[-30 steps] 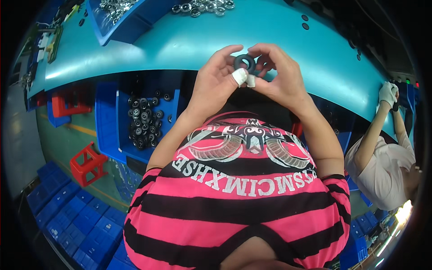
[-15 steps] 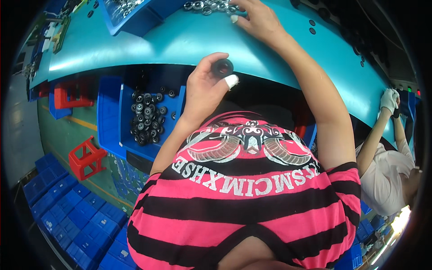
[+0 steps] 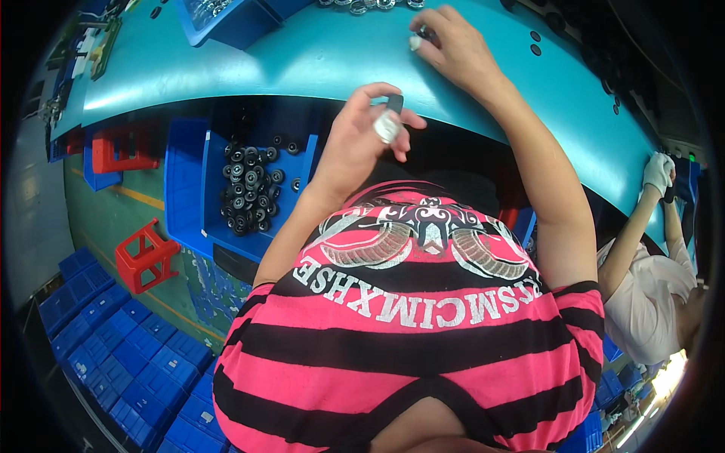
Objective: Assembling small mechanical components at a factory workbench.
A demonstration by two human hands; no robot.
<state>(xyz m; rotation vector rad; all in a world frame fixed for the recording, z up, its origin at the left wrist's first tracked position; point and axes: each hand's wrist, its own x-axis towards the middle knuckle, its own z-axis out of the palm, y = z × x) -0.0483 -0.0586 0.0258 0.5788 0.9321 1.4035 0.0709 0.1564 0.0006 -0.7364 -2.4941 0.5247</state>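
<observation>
Right hand (image 3: 459,51) drawn back, pinching small part (image 3: 426,32); white lettering (image 3: 419,313) across shirt (image 3: 408,352).

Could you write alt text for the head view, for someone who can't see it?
A person's left hand holds a black ring, and the right hand, over a turquoise table, holds a small part, mostly hidden. To the left, a blue bin holds round black parts.

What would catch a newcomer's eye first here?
The pink-and-black striped shirt filling the lower middle jumps out first. Above it, the left hand holds a small black part, and the right hand a small piece over the turquoise table. At left, a red stool stands out against the green floor.
</observation>
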